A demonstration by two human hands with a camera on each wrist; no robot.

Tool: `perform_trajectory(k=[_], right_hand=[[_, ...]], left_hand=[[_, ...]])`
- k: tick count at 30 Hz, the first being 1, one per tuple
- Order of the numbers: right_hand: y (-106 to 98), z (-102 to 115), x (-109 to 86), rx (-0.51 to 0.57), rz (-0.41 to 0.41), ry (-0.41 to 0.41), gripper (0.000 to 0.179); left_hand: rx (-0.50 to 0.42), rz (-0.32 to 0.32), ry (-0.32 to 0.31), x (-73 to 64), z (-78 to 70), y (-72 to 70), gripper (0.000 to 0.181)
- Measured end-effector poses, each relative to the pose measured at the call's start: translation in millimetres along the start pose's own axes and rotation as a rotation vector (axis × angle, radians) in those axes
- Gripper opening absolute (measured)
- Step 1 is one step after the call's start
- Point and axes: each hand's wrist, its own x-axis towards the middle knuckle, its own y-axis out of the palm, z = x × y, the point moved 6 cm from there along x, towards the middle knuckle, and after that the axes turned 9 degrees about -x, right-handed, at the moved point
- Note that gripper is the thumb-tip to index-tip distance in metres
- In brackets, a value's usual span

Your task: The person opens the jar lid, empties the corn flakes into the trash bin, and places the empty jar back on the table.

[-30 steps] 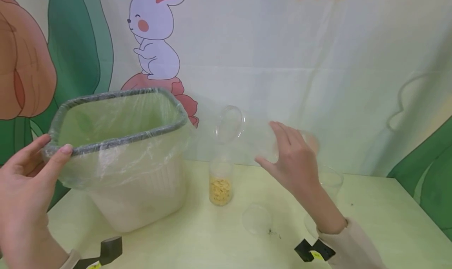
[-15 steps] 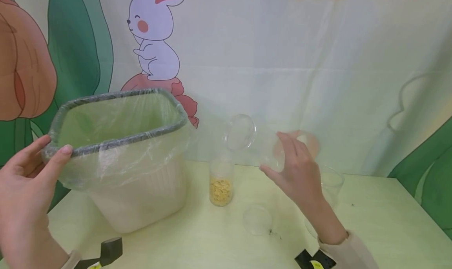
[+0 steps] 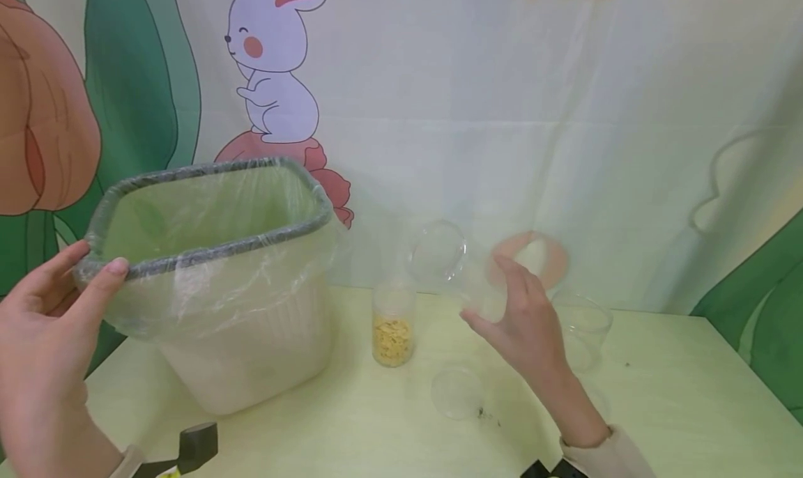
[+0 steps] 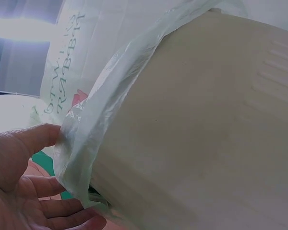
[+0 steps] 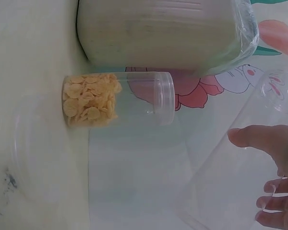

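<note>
My left hand [image 3: 50, 318] pinches the near left corner of the grey rim of a pale waste bin [image 3: 251, 352], through its clear plastic liner [image 3: 226, 283]. In the left wrist view, thumb and fingers lie on either side of the bagged edge. My right hand [image 3: 530, 325] grips a clear, see-through jar [image 3: 437, 251], held tilted above the table. In the right wrist view, this jar [image 5: 230, 158] slants across with its thumb on one side and fingers on the other; no contents show. A clear jar of yellow cereal flakes [image 3: 392, 338] stands upright between bin and right hand.
A clear round lid or dish [image 3: 456, 393] lies on the pale table [image 3: 351, 422], with dark specks beside it. Another clear open container [image 3: 583, 321] stands behind my right wrist. A printed cloth [image 3: 401, 102] hangs close behind the table.
My right hand has come down a little, and the far end of its clear jar has moved right and lower. The left hand and bin have stayed put.
</note>
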Motion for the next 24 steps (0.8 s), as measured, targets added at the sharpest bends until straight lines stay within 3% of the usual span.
perform_trajectory(k=[15,24], right_hand=[[23,-22,-21.6,0.153,0.123,0.207,0.082],[43,-33,-31.2,0.247,0.246,0.365,0.080]], left_hand=[[-0.083,-0.001,0.058,2.2,0.1,2.0,0.049],[-0.021,-0.019,0.088,-3.9,-4.1,4.1,0.047]])
